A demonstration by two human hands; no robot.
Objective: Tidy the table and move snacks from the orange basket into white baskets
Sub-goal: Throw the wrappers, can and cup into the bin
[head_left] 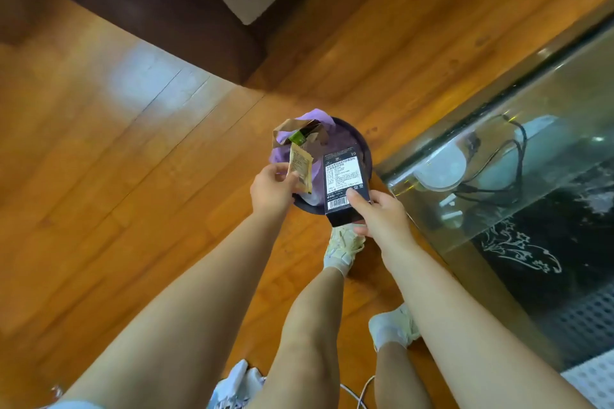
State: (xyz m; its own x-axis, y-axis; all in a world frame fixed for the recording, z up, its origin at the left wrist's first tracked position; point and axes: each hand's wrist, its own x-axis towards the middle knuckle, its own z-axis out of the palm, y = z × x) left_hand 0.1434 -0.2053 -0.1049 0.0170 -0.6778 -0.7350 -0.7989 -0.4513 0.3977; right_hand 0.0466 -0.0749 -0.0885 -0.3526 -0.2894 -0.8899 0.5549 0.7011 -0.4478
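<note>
I stand over a round dark bin (363, 149) lined with a purple bag (315, 119) on the wooden floor. My left hand (270, 189) pinches a small tan snack wrapper (300, 168) above the bin's near left side. My right hand (382, 214) grips the lower end of a flat black box (344, 183) with a white label and barcode, held above the bin's near right side. Crumpled brown paper (299, 134) with a green scrap lies inside the bin. No baskets are in sight.
A glass-topped table (518, 156) with cables and white objects beneath the glass runs along the right. A white perforated surface (594, 375) shows at the bottom right. A dark sofa base (186, 26) with a beige cushion stands behind. My feet are next to the bin.
</note>
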